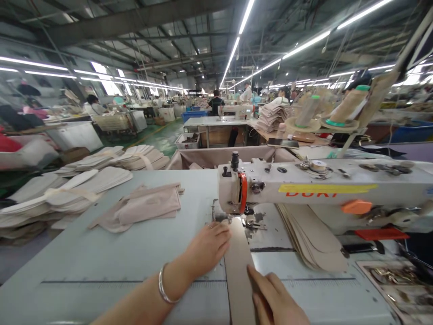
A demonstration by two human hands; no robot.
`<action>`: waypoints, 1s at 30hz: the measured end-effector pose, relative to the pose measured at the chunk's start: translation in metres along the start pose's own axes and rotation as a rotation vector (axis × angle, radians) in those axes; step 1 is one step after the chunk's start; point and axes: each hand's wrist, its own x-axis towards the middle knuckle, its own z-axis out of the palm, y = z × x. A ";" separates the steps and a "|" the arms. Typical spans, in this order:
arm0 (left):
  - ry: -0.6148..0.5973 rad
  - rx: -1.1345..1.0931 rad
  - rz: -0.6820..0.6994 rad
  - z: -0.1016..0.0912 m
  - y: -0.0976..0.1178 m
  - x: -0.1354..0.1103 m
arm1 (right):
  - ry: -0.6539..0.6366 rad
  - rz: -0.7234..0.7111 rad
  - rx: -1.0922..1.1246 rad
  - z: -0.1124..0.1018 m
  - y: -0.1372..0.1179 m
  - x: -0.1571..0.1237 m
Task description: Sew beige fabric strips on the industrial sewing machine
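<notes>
A long beige strip [238, 257] lies lengthwise on the sewing machine table, its far end under the presser foot area of the white sewing machine [321, 178]. My left hand [211, 243], with a silver bangle at the wrist, rests on the strip's left edge just short of the needle, fingers lying forward over it. Lower down, my right hand [275, 298] pinches the strip's right edge between thumb and fingers. Where the needle meets the strip is too small to make out.
Folded beige fabric pieces [149, 207] lie on the table at left, beside stacks of pale rounded panels [88, 189]. More beige panels [311, 234] sit under the machine arm. A tray of metal hardware [399, 284] is at right. Thread cones [348, 106] stand behind.
</notes>
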 end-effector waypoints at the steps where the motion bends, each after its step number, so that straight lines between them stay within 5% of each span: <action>1: 0.004 -0.007 -0.021 0.001 -0.002 -0.001 | -0.046 -0.012 0.002 -0.003 -0.002 0.009; 6: 0.023 -0.041 -0.074 0.003 -0.007 0.000 | -0.138 -0.014 -0.013 -0.013 -0.004 0.027; 13: 0.031 -0.059 -0.091 0.001 -0.005 0.002 | -0.046 0.033 -0.039 0.005 -0.002 0.021; 19: -0.003 -0.062 -0.086 -0.001 -0.003 0.004 | -0.101 -0.135 -0.197 -0.015 0.001 0.034; 23: -0.026 0.058 -0.185 -0.026 -0.046 -0.011 | 0.042 -0.385 -0.242 -0.024 0.005 0.061; 27: 0.111 0.330 -0.519 -0.068 -0.110 -0.058 | 0.165 -0.514 -0.200 -0.021 0.009 0.077; 30: 0.099 0.361 -0.573 -0.086 -0.140 -0.093 | 0.189 -0.542 -0.196 -0.019 0.013 0.078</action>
